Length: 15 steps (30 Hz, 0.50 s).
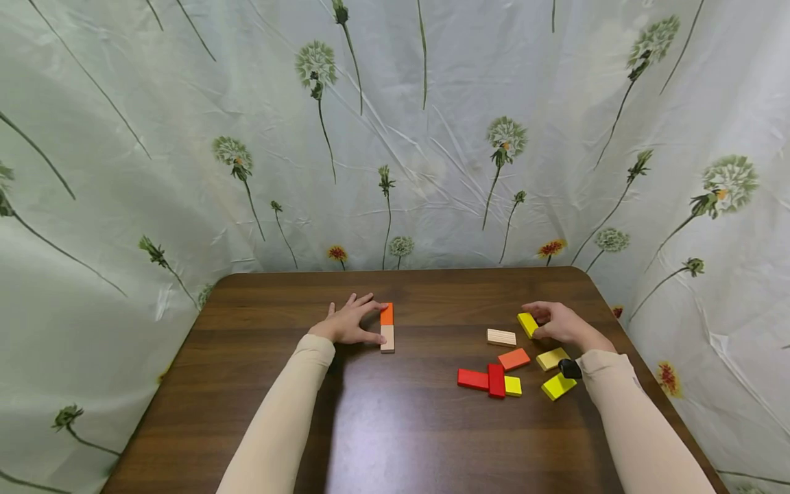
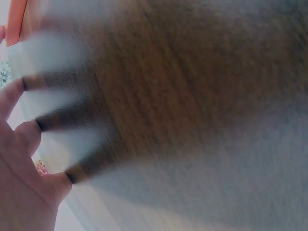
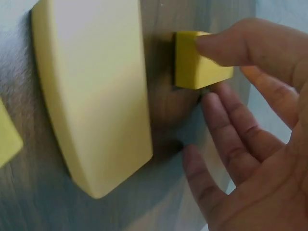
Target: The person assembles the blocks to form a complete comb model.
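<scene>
On the left, an orange block [image 1: 387,313] and a plain wood block [image 1: 388,337] lie end to end in one line. My left hand [image 1: 350,324] spreads over the table beside them, its index fingertip at the orange block's far end and its thumb at the plain block. The left wrist view catches other fingertips touching the tabletop. At the right, my right hand [image 1: 563,324] pinches a yellow block [image 1: 527,323] between thumb and fingers. In the right wrist view the thumb lies across this small yellow block [image 3: 186,62], hiding part of it, while the lower fingers are spread.
Near the right hand lie a striped wood block [image 1: 501,337], an orange-red block [image 1: 514,359], a pale yellow block [image 1: 551,359] and a bright yellow one [image 1: 558,386]. Two red blocks [image 1: 473,379] meet beside a smaller-looking yellow block [image 1: 513,386]. A flowered curtain [image 1: 432,137] hangs behind the wooden table [image 1: 395,439].
</scene>
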### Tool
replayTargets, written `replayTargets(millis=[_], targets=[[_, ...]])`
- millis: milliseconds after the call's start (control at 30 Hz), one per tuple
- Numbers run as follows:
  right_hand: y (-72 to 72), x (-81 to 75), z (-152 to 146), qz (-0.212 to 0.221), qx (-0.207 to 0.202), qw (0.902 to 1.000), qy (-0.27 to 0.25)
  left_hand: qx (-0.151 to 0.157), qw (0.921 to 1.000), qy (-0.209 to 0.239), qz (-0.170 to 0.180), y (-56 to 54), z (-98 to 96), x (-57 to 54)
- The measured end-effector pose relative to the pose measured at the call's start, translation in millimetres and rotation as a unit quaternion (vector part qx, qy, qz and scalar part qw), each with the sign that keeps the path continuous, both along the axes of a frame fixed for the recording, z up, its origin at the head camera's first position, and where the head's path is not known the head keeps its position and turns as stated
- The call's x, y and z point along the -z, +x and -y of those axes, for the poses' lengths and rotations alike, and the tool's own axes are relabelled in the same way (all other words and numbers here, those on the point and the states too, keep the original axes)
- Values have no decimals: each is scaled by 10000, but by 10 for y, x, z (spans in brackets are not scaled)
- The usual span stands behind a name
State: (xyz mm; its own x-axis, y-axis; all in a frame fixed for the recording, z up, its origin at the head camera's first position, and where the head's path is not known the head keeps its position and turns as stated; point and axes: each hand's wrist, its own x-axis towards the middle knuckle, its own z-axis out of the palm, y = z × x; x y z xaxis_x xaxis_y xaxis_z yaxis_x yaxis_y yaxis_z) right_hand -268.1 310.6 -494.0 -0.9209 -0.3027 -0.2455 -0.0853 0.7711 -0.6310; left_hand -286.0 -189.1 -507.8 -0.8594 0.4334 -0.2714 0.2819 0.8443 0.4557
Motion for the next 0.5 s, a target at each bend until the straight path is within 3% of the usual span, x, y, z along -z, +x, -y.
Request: replayTargets(millis=[500], targets=[[29, 50, -54, 249, 157, 9991, -312, -30, 10000, 81, 48, -19, 11, 42]])
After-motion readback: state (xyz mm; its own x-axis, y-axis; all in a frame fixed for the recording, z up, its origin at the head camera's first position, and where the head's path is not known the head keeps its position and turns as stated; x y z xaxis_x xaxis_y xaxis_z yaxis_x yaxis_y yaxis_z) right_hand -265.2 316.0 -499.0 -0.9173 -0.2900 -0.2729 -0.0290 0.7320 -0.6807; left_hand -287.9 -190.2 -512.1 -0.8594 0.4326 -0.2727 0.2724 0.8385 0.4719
